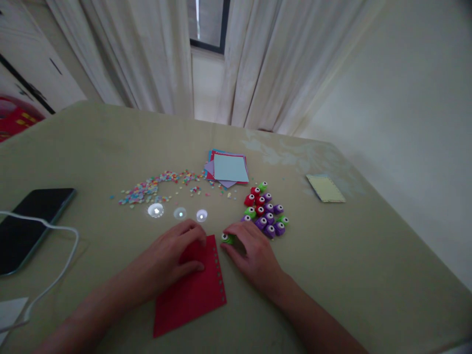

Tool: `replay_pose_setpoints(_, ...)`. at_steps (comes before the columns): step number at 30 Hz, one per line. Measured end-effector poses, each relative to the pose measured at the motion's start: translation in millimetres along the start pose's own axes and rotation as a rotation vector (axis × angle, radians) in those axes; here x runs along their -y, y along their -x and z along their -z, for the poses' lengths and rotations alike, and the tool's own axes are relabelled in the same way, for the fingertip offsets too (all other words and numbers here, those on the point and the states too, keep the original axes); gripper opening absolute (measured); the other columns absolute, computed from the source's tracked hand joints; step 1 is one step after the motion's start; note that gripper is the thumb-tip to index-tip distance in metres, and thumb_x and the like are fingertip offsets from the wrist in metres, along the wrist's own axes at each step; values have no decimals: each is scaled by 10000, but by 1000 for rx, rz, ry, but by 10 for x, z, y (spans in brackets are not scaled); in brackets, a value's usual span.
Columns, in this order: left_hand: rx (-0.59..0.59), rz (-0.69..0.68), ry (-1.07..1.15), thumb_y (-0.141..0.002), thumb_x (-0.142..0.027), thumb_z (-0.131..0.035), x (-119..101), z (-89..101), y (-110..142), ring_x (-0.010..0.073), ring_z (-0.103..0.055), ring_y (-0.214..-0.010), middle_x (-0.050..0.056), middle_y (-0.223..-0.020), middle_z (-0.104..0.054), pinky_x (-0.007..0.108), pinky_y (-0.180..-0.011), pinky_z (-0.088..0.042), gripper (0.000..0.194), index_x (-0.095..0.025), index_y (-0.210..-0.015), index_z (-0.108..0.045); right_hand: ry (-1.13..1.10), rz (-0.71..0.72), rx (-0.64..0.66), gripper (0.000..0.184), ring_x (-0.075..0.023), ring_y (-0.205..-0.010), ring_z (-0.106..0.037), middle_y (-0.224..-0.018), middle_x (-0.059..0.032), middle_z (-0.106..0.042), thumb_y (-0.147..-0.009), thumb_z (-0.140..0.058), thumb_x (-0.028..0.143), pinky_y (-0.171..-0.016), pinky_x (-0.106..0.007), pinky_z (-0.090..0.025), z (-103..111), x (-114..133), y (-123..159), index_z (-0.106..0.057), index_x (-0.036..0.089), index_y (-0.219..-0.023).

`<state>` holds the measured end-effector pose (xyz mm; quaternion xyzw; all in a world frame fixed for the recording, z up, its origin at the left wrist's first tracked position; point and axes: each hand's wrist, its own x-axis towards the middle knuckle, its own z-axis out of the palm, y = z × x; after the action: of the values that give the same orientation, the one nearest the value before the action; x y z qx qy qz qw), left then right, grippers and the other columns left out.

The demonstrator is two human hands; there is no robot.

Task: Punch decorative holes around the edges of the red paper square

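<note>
A sheet of red paper (195, 300) lies tilted in front of me, with a row of small holes along its right edge. My left hand (177, 250) rests on its upper part, thumb and fingers apart. Just right of the paper's top corner, my right hand (254, 253) pinches a small green one-eyed figure (226, 239) between thumb and fingers. Beyond that hand sits a cluster of similar figures in purple (270, 231), red (250, 199) and green (283, 220); the hand partly covers the nearest ones.
Colourful confetti (147, 189) is scattered behind three small clear discs (180, 213). A stack of coloured square papers (231, 168) lies at the back, a pale yellow pad (326, 189) to the right. A dark tablet (33, 221) and a white cable (70, 260) occupy the left.
</note>
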<state>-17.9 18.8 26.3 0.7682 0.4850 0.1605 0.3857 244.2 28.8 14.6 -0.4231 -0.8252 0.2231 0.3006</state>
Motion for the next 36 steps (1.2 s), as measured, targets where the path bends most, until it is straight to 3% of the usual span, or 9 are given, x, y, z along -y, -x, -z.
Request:
replay_pose_setpoints(8,-55,-102,-139,-915,-253,-834,119,-51,-7,293,-627,-1262,32,-1304,-709,451,-1151,-451,324,-322,-1218,-744,-26,14,-20,283,-271,-1057,-719,-1127,-102,-770,-934,-668,97,-957,-389,-580,-9,-12,17,-693,203,-1195)
replay_pose_setpoints(20,-60,-103,-123,-883,-229,-851,116,-55,-27,293,-641,-1272,39,-1322,-711,435,-1126,-488,384,-314,-1242,-743,-71,-23,-40,192,-246,-972,-740,-1065,-86,-774,-971,-732,165,-873,-335,-583,-26,11,18,-693,192,-1157)
replay_pose_setpoints(36,-93,-97,-67,-929,-297,-795,80,-28,-32,295,-673,-1228,48,-1287,-731,442,-1087,-523,282,-308,-1209,-764,-61,-43,-54,186,-242,-977,-737,-1069,-77,-768,-976,-735,181,-860,-336,-592,-32,4,21,-687,213,-1153)
